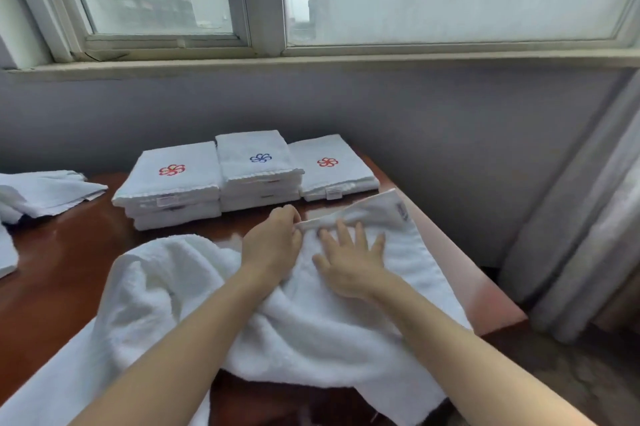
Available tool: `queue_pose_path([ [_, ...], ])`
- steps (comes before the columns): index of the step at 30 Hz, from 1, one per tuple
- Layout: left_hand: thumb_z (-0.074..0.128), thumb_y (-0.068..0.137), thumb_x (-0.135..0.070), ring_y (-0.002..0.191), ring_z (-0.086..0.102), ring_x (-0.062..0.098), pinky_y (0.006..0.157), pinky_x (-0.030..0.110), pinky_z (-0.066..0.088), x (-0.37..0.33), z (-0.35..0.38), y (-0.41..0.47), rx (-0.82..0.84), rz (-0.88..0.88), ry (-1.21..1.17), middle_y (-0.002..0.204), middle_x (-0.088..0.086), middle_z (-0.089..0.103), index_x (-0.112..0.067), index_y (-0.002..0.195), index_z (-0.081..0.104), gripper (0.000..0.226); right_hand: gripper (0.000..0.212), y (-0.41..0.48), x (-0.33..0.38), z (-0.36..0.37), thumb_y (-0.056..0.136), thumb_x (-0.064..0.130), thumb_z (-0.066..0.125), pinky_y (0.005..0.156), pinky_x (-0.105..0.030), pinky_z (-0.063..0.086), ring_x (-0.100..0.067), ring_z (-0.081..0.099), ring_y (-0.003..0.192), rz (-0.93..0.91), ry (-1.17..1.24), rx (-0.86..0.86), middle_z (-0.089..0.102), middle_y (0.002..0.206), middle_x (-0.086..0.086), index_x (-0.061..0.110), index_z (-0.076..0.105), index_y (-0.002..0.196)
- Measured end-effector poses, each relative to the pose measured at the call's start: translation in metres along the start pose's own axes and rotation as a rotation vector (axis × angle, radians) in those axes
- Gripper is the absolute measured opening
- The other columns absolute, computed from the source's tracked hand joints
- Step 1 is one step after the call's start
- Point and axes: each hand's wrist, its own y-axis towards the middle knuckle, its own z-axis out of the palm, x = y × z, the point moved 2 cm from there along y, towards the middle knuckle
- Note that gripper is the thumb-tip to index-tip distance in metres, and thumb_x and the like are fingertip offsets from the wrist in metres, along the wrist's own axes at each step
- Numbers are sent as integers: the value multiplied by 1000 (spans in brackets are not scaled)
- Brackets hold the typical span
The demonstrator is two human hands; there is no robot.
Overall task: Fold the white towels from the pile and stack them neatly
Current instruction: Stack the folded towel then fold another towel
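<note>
A large white towel (pixel 173 294) lies rumpled across the near half of the brown table (pixel 59 269), its far right part spread flatter. My left hand (pixel 273 242) pinches the towel's far edge between curled fingers. My right hand (pixel 349 259) lies flat on the towel just right of it, fingers spread. Behind them stand three stacks of folded white towels: a left stack (pixel 169 186) with a red emblem, a taller middle stack (pixel 258 171) with a blue emblem, and a low right stack (pixel 332 169) with a red emblem.
A loose pile of unfolded white towels (pixel 41 193) sits at the table's far left. A grey wall and a window sill run behind the table. A grey curtain (pixel 581 235) hangs at the right, past the table's right edge.
</note>
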Motion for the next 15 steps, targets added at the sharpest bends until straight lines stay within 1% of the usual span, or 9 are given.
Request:
queue_pose_path([
  [2,51,95,-26,87,62,27,66,33,40,0,3,7,-8,5,-5,107,0,60,-23,102,53,8,61,8,-4,7,100,55,16,109,-66,-16,-34,-17,149,-19,-32,-80,-13,165,-2,33,5,156],
  [4,50,96,-27,90,62,27,68,34,42,-2,6,14,-2,0,-4,109,1,60,-21,106,54,12,63,20,-11,6,98,58,15,109,-64,-17,-32,-17,149,-45,-42,-104,-13,165,0,36,6,156],
  [6,50,97,-30,98,61,26,74,36,44,-6,8,19,23,-1,16,114,2,60,-21,113,55,19,63,33,-21,1,97,61,16,110,-63,-16,-30,-16,150,-80,-45,-100,-12,165,2,38,8,155],
  [9,47,99,-39,111,58,21,85,35,45,-14,4,24,80,26,71,121,0,60,-25,124,56,30,62,48,-39,-8,97,63,19,114,-59,-13,-26,-14,150,-139,-67,-90,-12,165,5,41,9,155],
  [11,44,100,-44,115,57,20,89,35,44,-14,-9,24,89,53,96,121,-3,62,-29,127,57,34,61,52,-49,-14,98,61,22,116,-57,-9,-23,-11,151,-166,-74,-87,-10,165,7,41,11,154],
  [13,43,100,-45,113,57,18,88,35,45,-7,-28,16,64,70,111,117,-5,65,-30,126,60,35,58,51,-51,-19,99,59,27,118,-55,-5,-21,-5,152,-171,-53,-95,-4,165,8,40,18,154],
  [15,44,100,-43,111,57,16,88,34,46,6,-51,4,21,70,100,114,-8,66,-29,125,61,33,54,42,-45,-25,99,52,38,119,-54,7,-21,8,151,-170,4,-160,12,164,5,35,33,150],
])
